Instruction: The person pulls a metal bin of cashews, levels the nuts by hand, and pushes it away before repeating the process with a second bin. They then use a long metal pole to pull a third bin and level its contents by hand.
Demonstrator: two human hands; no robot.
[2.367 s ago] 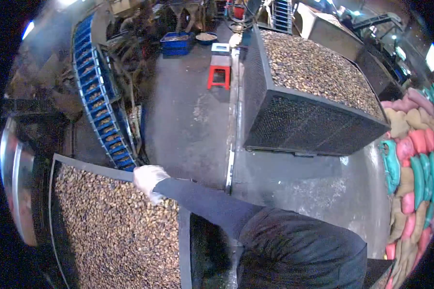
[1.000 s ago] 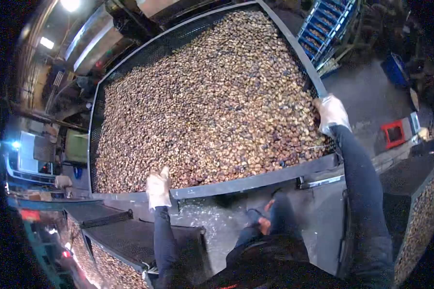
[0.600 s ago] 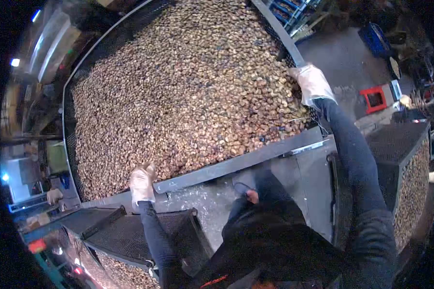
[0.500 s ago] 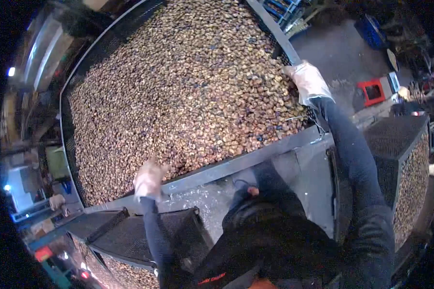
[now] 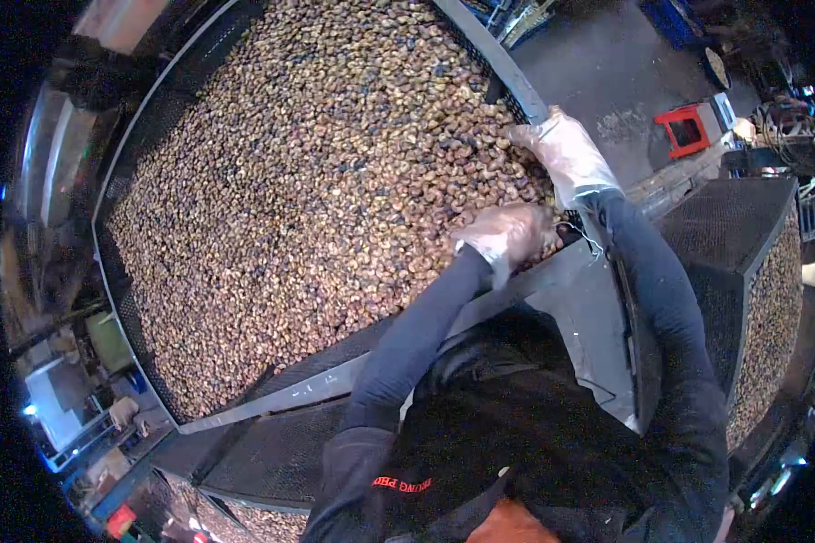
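Mesh bin (image 5: 492,54) of nuts (image 5: 317,181) spreads ahead and leftward of the hands, its long axis hard to judge. They're close together at its near right corner: right hand (image 5: 566,156) over the rim, left hand (image 5: 505,233) nearer the nuts, grips unclear.

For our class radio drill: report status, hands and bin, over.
Left hand at the nuts, grip unclear. Right hand on bin rim. White string near both, possibly in the way.
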